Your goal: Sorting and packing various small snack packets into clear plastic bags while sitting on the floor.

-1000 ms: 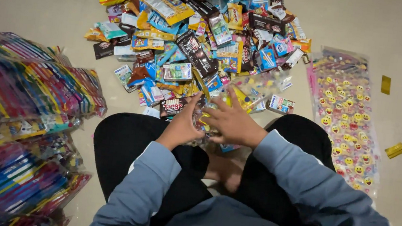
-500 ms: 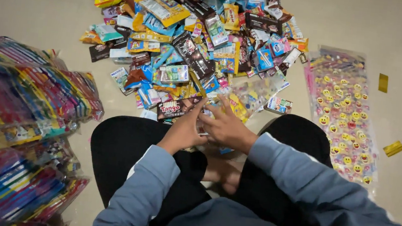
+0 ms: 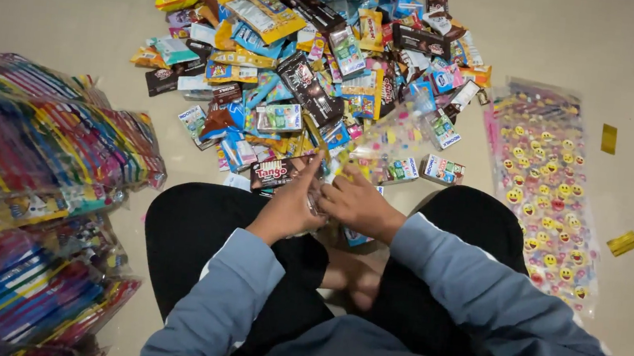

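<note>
I sit cross-legged on a beige floor, in black trousers and blue sleeves. My left hand (image 3: 289, 202) and my right hand (image 3: 357, 203) meet just above my knees, both gripping a clear plastic bag with emoji print (image 3: 383, 142) that stretches away from my hands over the near edge of the snack pile. A red and brown wafer pack (image 3: 277, 172) lies right beside my left hand. What sits between my fingers is hidden by the hands.
A big heap of mixed snack and candy packs (image 3: 314, 52) spreads ahead. Stacked clear bags of colourful striped items (image 3: 25, 194) stand at left. A flat stack of emoji-print bags (image 3: 548, 186) lies at right, with two gold strips (image 3: 623, 242) on the floor.
The clear bag has shifted further out over the pile, and a small box inside it now shows. My hands have drawn closer together and a little nearer to my body.
</note>
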